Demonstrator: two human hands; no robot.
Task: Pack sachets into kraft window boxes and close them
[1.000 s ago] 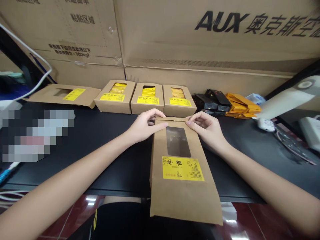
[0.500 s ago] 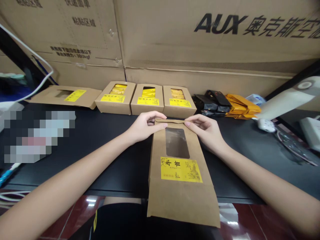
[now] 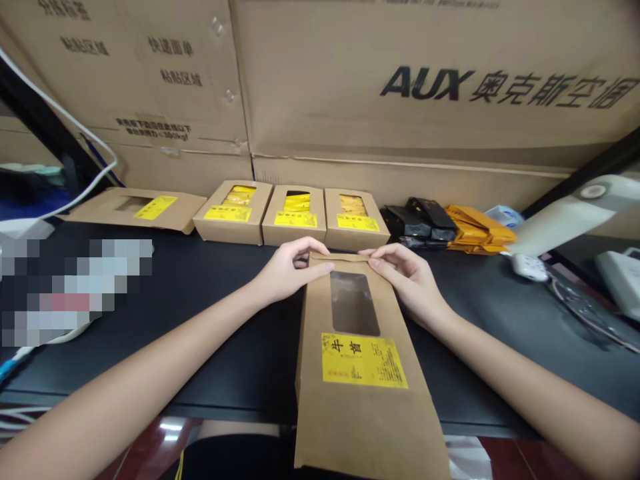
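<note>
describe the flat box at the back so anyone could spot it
Find the tall cardboard panel behind the black table. Along its foot, at the left end of a row of four, lies the flat box. Unlike the three fuller boxes, its window shows no packets.

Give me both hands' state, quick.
Left hand: closed, pinching the far left corner of the kraft box.
Right hand: closed, pinching its far right corner.

The carton [image 3: 425, 400] in the grip is plain brown with a grey window and a yellow label [image 3: 365, 361] printed in black characters. Beyond the grip, three brown boxes [image 3: 295, 233] show yellow labels and yellow contents; right of them lie black packets [image 3: 425, 223] and orange packets [image 3: 480, 230]. The desk [image 3: 215, 267] below is black.
</note>
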